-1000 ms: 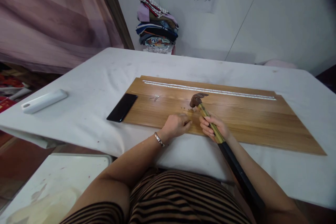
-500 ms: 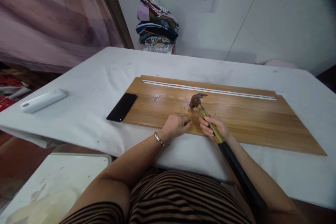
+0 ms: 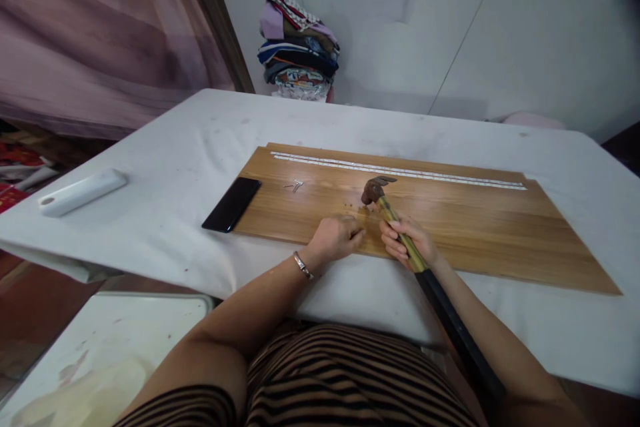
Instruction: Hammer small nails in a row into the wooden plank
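My right hand (image 3: 407,240) is wrapped round the yellow part of the handle of a claw hammer (image 3: 413,257). Its rusty brown head is over the wooden board (image 3: 480,227), and the black grip runs back along my forearm. Closed and resting at the board's near edge, my left hand (image 3: 340,235) has its fingertips turned down and close together. Whatever they may hold is hidden or too small to make out. Small dark specks lie on the wood near the hammer head. A few thin nails (image 3: 295,185) are on the board's left part.
A black phone (image 3: 231,205) lies over the board's left end. Two white measuring strips (image 3: 400,171) run along its far side. On the white-covered table (image 3: 165,153) rests a white handle-shaped object (image 3: 83,192). Folded clothes (image 3: 300,47) are stacked beyond. A white stool (image 3: 165,310) stands at lower left.
Hardly anything differs. The hammer and both my hands stay in nearly the same place, with only a slight shift of the whole view.
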Action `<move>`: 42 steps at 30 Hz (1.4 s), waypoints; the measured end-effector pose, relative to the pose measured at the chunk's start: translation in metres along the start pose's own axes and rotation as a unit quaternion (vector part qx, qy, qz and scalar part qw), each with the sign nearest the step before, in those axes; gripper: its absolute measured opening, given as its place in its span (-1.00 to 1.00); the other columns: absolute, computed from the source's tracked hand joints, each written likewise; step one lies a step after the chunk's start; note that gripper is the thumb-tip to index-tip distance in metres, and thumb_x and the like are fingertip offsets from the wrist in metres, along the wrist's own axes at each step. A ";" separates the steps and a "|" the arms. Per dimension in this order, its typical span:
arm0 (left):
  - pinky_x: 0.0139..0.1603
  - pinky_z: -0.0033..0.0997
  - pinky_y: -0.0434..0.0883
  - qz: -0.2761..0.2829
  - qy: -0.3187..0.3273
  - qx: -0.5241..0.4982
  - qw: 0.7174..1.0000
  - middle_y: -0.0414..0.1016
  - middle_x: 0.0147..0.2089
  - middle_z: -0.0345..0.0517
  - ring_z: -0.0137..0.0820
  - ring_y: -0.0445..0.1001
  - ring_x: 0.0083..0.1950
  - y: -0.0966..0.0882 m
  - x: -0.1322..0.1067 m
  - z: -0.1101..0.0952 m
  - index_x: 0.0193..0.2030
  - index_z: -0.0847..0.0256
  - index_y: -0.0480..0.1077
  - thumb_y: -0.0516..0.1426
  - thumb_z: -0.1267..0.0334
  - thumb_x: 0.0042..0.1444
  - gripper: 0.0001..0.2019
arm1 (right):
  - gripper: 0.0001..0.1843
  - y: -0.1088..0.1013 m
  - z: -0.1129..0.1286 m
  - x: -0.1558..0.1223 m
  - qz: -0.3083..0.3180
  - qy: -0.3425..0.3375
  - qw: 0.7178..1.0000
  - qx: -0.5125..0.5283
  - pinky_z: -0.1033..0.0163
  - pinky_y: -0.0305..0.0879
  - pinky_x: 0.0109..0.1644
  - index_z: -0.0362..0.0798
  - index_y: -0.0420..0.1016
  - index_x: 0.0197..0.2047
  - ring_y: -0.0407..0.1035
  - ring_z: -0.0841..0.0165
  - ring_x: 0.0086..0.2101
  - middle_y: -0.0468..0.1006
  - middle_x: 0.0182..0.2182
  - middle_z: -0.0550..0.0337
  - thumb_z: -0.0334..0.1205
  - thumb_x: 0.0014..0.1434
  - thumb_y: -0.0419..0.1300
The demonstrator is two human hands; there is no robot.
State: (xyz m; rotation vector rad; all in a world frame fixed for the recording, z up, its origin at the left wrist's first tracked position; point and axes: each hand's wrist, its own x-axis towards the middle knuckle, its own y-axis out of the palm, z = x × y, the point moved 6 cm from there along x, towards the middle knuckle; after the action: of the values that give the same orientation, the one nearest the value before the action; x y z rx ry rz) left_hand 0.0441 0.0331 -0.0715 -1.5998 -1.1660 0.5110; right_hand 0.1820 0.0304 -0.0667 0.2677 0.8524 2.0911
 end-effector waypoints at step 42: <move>-0.41 -0.46 0.19 0.005 -0.003 0.001 1.000 0.48 -0.45 -0.13 -0.43 0.39 -0.40 -0.001 0.000 0.000 -0.48 0.21 0.42 0.03 0.18 0.23 -0.70 | -0.52 0.001 0.000 0.000 -0.012 0.002 1.000 -0.005 0.52 -0.06 -0.76 0.06 0.28 0.13 -0.11 0.60 -0.73 0.24 -0.56 0.44 -0.28 0.12 0.19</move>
State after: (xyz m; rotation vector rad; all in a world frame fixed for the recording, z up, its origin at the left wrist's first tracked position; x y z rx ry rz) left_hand 0.0439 0.0329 -0.0702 -1.6046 -1.1627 0.5235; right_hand 0.1817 0.0299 -0.0660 0.2466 0.8440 2.0729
